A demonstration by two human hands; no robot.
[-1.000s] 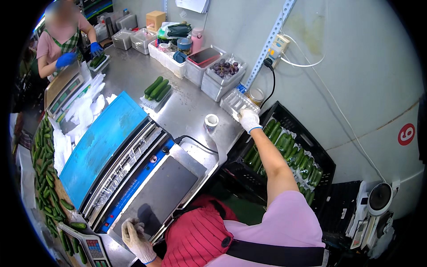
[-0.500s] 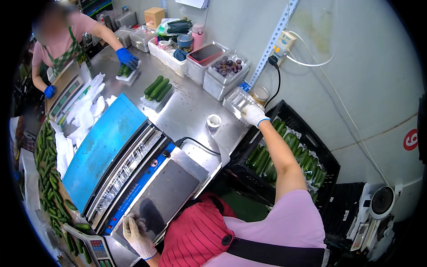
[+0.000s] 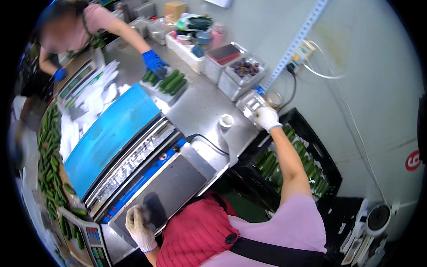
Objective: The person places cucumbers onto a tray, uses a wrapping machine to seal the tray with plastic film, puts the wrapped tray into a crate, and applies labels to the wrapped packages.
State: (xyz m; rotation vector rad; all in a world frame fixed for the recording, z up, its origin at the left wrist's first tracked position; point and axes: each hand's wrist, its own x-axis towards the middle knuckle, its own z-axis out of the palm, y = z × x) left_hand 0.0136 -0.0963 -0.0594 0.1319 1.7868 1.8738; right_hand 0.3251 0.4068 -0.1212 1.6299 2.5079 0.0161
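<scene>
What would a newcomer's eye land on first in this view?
Probably the big bright blue panel, left of centre, then the long heap of green cucumbers along the left side. Right of centre, the white-gloved right hand stands out at a clear plastic container. Toward the top, a co-worker's blue-gloved hand is vivid beside a cluster of green cucumbers.

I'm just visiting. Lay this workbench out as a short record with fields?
Left hand: white-gloved, at the dark plate of a blue-topped machine
Right hand: white-gloved, at the edge of a clear plastic tray
Co-worker's outstretched hand: blue-gloved, at long green vegetables on the bench
Crate: black, holding packed vegetables
Roll: white, on the bench
</scene>
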